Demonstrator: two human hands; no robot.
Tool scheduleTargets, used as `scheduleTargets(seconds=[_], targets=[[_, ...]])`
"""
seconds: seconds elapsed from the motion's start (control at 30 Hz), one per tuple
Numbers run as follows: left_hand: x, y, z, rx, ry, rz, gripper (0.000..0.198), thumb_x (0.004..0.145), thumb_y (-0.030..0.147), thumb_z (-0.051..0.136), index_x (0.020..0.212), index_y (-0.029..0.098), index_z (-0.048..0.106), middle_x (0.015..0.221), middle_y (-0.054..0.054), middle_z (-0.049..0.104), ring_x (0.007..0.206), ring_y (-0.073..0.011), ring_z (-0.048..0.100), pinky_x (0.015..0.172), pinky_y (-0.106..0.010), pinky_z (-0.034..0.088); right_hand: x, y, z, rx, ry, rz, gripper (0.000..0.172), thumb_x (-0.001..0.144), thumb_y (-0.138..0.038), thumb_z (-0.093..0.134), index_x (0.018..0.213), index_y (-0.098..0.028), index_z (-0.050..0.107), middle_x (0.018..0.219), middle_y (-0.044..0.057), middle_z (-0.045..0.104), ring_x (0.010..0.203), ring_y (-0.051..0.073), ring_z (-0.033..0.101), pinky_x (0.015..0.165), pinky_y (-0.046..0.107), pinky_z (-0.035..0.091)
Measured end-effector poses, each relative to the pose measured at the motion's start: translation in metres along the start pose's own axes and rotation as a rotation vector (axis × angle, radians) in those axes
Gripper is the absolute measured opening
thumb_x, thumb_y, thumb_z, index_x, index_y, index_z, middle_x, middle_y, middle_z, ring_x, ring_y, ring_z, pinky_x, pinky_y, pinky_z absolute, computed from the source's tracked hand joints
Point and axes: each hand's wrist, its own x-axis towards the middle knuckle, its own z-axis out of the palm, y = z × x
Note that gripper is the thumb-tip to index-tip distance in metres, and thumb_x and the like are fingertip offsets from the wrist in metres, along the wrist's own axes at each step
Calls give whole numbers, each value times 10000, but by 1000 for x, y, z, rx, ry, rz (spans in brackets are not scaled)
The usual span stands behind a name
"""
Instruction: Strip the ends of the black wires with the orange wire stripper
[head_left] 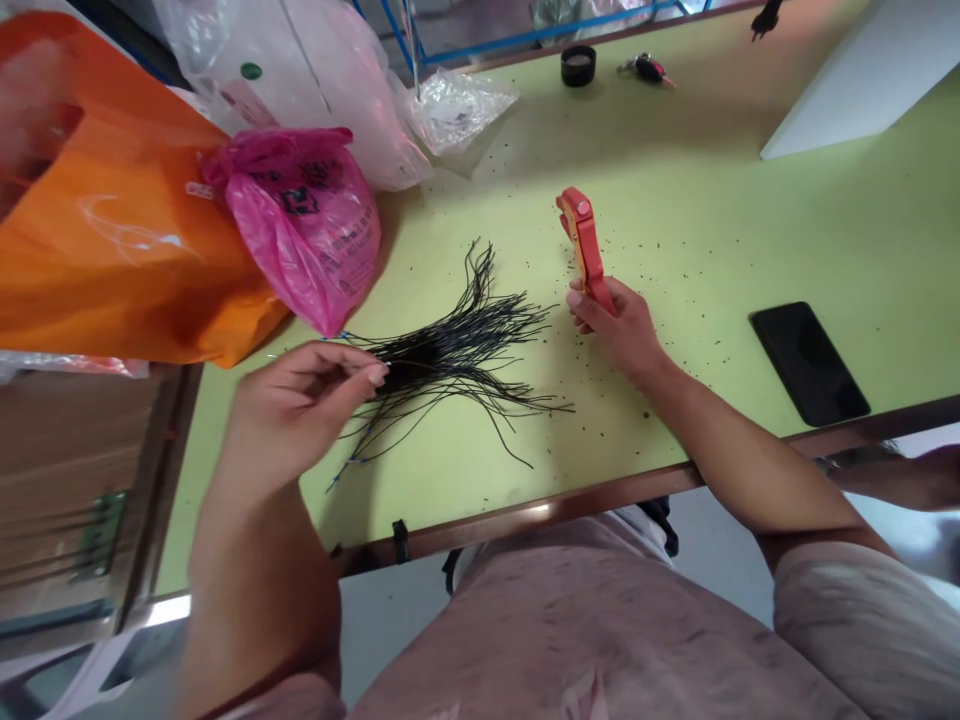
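A loose bundle of thin black wires [450, 355] lies fanned out on the green tabletop [697, 230], a few of its ends tipped in blue. My left hand [307, 400] is at the bundle's near side, its fingertips pinched on the wires. To the right, my right hand [615, 330] grips the handle of an orange-red plastic wire stripper [585, 245], whose head points up and away from me. That tool stands clear of the wires, a short gap from their loose ends.
An orange plastic bag [112, 220], a pink bag [300, 225] and clear bags [457, 110] crowd the far left. A black smartphone [810, 362], a small black lid [578, 65] and keys [646, 68] lie on the table among scattered dark specks. Another person's forearm [892, 475] shows past the right edge.
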Motion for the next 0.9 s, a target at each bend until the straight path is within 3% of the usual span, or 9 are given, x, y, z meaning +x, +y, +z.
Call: scheduleTargets(seconds=[0.2,0.37,0.5,0.57,0.63,0.7,0.77,0.83,0.9], targets=[[7,-1,-19,-142,387,161,248,645,387,837,774,231,693,706,17,719,614,-147,651,626,-292,534,0,-1,-1,-18,5,-1,617,780,-744,918,1083,-224,782,964,30,731,852,182,665,822,372,600],[10,-48,-37,154,353,-37,367,686,514,781,871,198,753,811,-26,758,669,-149,637,675,-291,520,0,0,-1,-24,-5,-26,565,818,-713,894,1071,-224,773,999,36,750,871,184,679,820,367,603],[3,-90,-52,529,133,-224,488,800,605,664,1052,213,808,917,-83,799,797,-269,730,823,-437,615,-1,-2,-1,-12,-5,-14,591,804,-721,907,1093,-222,780,990,32,743,874,182,674,837,370,599],[-3,-100,-53,716,101,-161,587,851,654,609,1148,193,816,1074,-166,815,1063,-413,774,1018,-611,623,-2,-3,0,-5,-7,-7,624,783,-743,919,1089,-218,780,997,30,735,872,178,671,840,370,597],[-8,-99,-47,760,99,18,683,876,670,629,1312,167,779,1386,-242,756,1394,-498,671,1210,-687,531,-2,-3,0,-3,-11,-1,647,771,-761,924,1085,-214,781,989,28,726,859,173,666,829,368,595],[-10,-90,-31,697,-19,204,808,868,641,730,1519,167,667,1684,-247,578,1609,-479,514,1342,-633,432,-2,-3,0,-4,-12,4,665,763,-770,929,1092,-211,784,961,23,715,839,168,658,815,362,595],[-4,-78,-9,671,-293,312,1006,863,591,810,1711,164,477,1847,-229,386,1735,-444,352,1426,-580,315,-2,-2,1,-5,-15,7,676,757,-771,937,1107,-213,784,943,19,711,833,165,656,806,354,596],[12,-67,13,717,-481,303,1162,826,580,841,1781,129,356,1885,-237,321,1781,-470,227,1439,-600,265,-2,0,1,-6,-16,3,676,760,-772,937,1115,-219,781,934,19,713,835,164,659,795,342,597],[36,-60,30,747,-549,295,1201,804,576,832,1799,131,327,1878,-231,347,1778,-457,249,1441,-570,255,-2,1,1,-6,-16,-12,663,779,-775,923,1116,-222,779,928,19,713,831,162,660,780,332,597]])
